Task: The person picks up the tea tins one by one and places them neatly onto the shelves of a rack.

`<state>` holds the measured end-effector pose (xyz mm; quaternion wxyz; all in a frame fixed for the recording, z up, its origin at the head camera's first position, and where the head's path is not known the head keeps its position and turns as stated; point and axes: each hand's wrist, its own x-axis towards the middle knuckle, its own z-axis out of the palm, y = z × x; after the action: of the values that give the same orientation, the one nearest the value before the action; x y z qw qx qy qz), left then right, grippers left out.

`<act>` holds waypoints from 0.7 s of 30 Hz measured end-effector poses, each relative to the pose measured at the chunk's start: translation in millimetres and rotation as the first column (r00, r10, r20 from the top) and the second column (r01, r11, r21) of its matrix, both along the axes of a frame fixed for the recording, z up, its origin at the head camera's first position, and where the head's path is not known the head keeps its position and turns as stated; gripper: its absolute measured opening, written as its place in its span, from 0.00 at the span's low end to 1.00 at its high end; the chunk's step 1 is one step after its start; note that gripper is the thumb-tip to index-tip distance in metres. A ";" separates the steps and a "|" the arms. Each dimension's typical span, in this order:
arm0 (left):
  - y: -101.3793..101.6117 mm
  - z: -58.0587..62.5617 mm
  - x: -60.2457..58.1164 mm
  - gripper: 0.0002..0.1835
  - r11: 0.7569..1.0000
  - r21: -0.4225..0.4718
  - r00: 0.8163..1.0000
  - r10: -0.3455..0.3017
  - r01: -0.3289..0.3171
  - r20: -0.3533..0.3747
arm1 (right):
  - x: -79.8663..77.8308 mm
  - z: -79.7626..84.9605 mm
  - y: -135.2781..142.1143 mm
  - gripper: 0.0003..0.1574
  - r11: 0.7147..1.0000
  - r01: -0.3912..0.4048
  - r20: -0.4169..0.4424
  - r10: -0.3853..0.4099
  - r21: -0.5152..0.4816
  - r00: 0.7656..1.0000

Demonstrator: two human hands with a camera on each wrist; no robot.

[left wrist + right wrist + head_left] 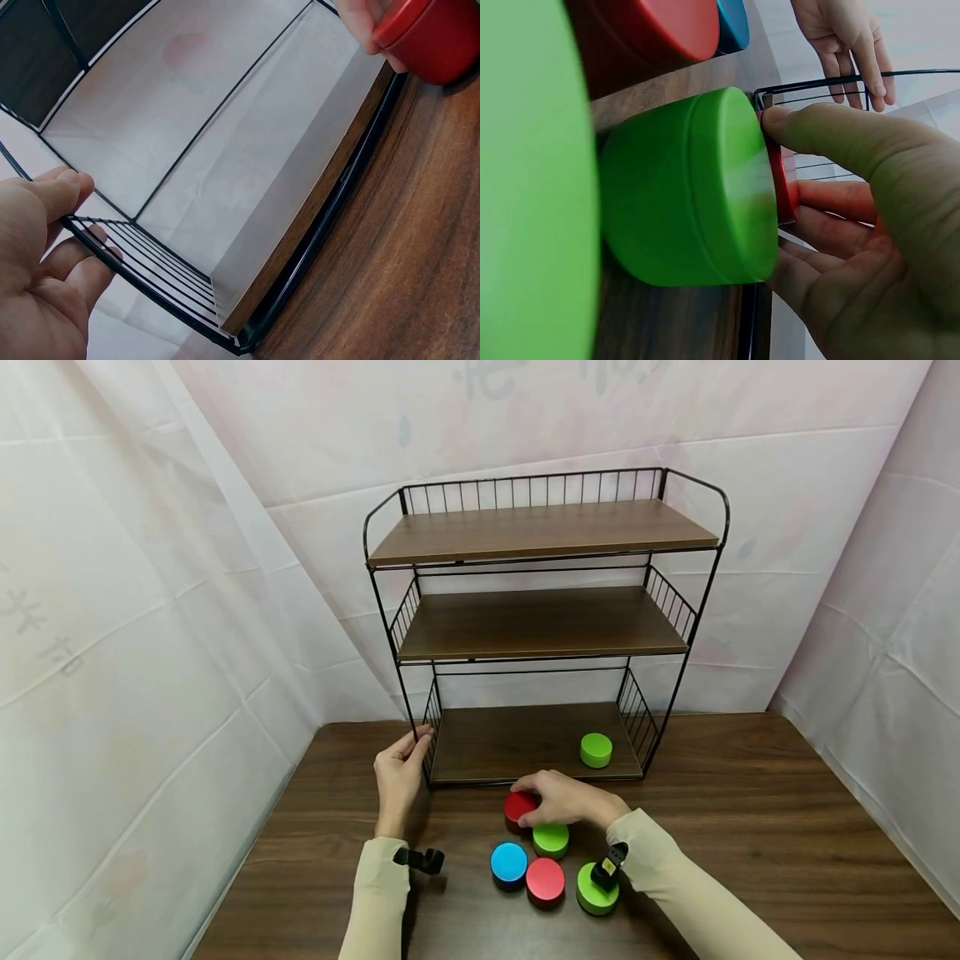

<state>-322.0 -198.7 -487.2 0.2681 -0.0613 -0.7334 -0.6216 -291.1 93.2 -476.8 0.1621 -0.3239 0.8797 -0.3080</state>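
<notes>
My left hand (397, 777) holds the left side of a three-tier black wire shelf (542, 620) with brown boards. In the left wrist view, thumb and fingers are round the wire side rail (161, 306). With thumb and fingers on opposite sides, my right hand (566, 797) grips a round red tin (517, 808) just in front of the bottom tier. Right behind that hand's fingers stands a green tin (551, 841), which partly hides the red one in the right wrist view. Another green tin (596, 750) sits on the bottom board, toward its right end.
Nearer the front of the brown wooden table (750, 827) stand a blue tin (509, 863), a pinkish-red tin (545, 881) and a green tin (594, 897) partly under the right wrist's camera. A pale cloth (525, 410) hangs behind the shelf and along both sides.
</notes>
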 end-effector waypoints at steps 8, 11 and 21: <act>0.1 0.8 -0.6 0.11 1.000 -0.027 1.000 0.009 -0.009 0.004 | -4.7 7.9 -3.1 0.35 1.000 0.003 0.011 -0.003 -0.003 1.000; 0.0 0.9 -0.9 0.11 1.000 -0.027 1.000 0.005 -0.005 0.006 | -7.4 11.0 -4.2 0.34 1.000 0.005 0.001 -0.005 -0.005 1.000; -1.8 -0.5 2.1 0.14 0.999 -0.038 1.000 -0.010 0.011 0.018 | -15.6 17.7 -7.6 0.34 1.000 -0.011 -0.018 0.010 -0.030 1.000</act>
<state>-319.9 -200.5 -487.7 0.2571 -0.0646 -0.7472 -0.6095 -306.7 85.6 -459.1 0.1510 -0.3336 0.8748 -0.3172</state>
